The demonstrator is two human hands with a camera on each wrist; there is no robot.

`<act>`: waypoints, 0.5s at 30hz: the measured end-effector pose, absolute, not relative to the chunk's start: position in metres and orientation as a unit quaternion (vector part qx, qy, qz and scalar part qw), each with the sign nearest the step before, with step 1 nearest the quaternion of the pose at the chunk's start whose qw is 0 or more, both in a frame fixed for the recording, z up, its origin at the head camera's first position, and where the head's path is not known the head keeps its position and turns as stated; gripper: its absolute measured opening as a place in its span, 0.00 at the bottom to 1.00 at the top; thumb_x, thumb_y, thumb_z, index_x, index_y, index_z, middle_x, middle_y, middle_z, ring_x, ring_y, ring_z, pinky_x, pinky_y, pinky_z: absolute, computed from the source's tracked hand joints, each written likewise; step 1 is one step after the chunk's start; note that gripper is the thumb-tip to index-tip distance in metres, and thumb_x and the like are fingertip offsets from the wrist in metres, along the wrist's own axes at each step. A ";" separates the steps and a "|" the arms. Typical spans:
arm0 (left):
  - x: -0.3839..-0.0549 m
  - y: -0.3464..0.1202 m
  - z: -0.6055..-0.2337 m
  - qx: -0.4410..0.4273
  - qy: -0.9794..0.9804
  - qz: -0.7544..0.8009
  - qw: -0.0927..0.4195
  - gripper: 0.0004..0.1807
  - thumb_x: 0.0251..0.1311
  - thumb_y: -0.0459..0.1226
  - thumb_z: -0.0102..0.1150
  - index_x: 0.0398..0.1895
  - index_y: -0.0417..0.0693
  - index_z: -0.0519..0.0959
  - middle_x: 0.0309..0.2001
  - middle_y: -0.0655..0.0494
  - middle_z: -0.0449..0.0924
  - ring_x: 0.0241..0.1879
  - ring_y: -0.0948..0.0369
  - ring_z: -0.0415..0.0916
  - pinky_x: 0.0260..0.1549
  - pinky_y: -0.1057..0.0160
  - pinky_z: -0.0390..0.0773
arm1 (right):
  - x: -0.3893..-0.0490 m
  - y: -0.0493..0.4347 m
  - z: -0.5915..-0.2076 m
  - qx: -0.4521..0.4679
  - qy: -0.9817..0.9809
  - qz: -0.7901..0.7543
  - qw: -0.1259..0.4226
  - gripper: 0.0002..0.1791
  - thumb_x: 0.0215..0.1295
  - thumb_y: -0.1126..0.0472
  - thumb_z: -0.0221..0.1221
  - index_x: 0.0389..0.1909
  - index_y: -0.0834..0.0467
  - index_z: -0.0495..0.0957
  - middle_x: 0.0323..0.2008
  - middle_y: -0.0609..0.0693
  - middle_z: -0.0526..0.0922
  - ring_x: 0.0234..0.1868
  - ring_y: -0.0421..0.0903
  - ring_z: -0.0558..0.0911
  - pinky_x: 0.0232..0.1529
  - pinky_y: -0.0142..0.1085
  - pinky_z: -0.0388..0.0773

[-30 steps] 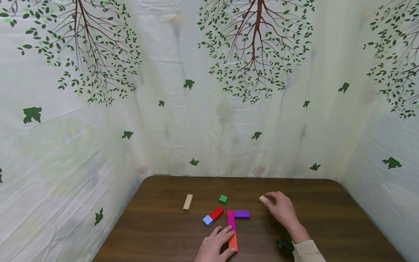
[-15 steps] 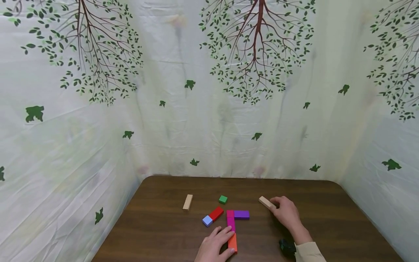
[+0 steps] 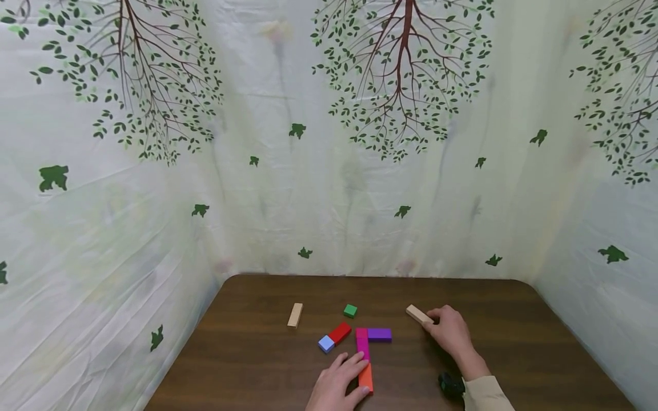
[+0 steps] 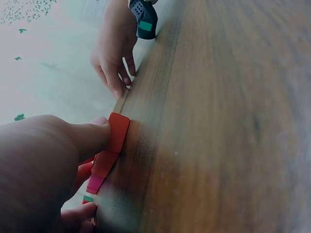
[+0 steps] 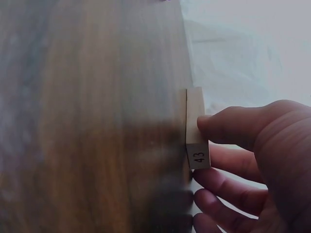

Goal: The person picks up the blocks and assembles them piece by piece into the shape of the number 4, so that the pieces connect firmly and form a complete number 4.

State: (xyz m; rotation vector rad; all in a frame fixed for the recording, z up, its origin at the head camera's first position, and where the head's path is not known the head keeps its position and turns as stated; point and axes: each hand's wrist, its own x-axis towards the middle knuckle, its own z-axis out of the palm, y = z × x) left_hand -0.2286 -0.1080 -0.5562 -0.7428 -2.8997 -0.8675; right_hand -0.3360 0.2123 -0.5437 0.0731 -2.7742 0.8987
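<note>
My left hand [image 3: 336,383] rests along an orange block [image 3: 365,379], its thumb on the near end and fingertips near where it meets a magenta block [image 3: 362,349]. A pink block [image 3: 362,333] and a purple block [image 3: 379,335] continue that row, turning right at the far end. In the left wrist view, the thumb lies against the orange block [image 4: 119,132]. On the right, my right hand [image 3: 451,332] pinches the near end of a plain wooden block [image 3: 418,313] lying slanted on the table. Its end face reads "43" in the right wrist view, where the thumb touches the wooden block [image 5: 195,116].
Left of the row, a red block [image 3: 340,333] touches a light blue block [image 3: 326,344]. Behind them lie a green block [image 3: 350,311] and another wooden block [image 3: 295,315]. A dark wrist device [image 3: 450,385] sits by the right sleeve. A patterned curtain [image 3: 354,228] surrounds the brown table [image 3: 247,365].
My right hand has shifted back along the wooden block to its near end, showing more of the block. The left hand and the coloured blocks look the same.
</note>
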 end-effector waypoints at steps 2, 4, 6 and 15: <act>-0.229 -0.107 -0.554 -0.233 -0.931 -0.281 0.012 0.28 0.66 0.56 0.59 0.68 0.63 0.75 0.70 0.68 0.69 0.69 0.46 0.64 0.55 0.37 0.70 | -0.337 0.213 -0.543 0.025 -0.946 0.304 0.111 0.17 0.61 0.58 0.69 0.48 0.63 0.86 0.45 0.58 0.80 0.36 0.51 0.78 0.33 0.48 0.76; -0.229 -0.106 -0.553 -0.231 -0.931 -0.284 0.009 0.28 0.66 0.56 0.60 0.68 0.64 0.75 0.70 0.68 0.69 0.69 0.46 0.64 0.55 0.38 0.70 | -0.338 0.213 -0.542 0.027 -0.947 0.300 0.114 0.17 0.60 0.59 0.70 0.47 0.63 0.86 0.44 0.58 0.80 0.35 0.50 0.77 0.32 0.47 0.76; -0.230 -0.105 -0.554 -0.227 -0.929 -0.290 0.003 0.29 0.66 0.56 0.60 0.69 0.64 0.75 0.70 0.68 0.69 0.70 0.46 0.64 0.55 0.37 0.69 | -0.339 0.213 -0.542 0.027 -0.947 0.297 0.116 0.16 0.59 0.59 0.70 0.46 0.63 0.87 0.42 0.58 0.80 0.34 0.50 0.77 0.32 0.47 0.76; -0.230 -0.107 -0.556 -0.227 -0.930 -0.290 -0.001 0.29 0.66 0.56 0.60 0.69 0.64 0.75 0.70 0.68 0.69 0.70 0.46 0.64 0.55 0.36 0.69 | -0.340 0.214 -0.545 0.025 -0.947 0.296 0.119 0.14 0.58 0.59 0.71 0.43 0.62 0.88 0.42 0.56 0.80 0.35 0.50 0.77 0.33 0.48 0.76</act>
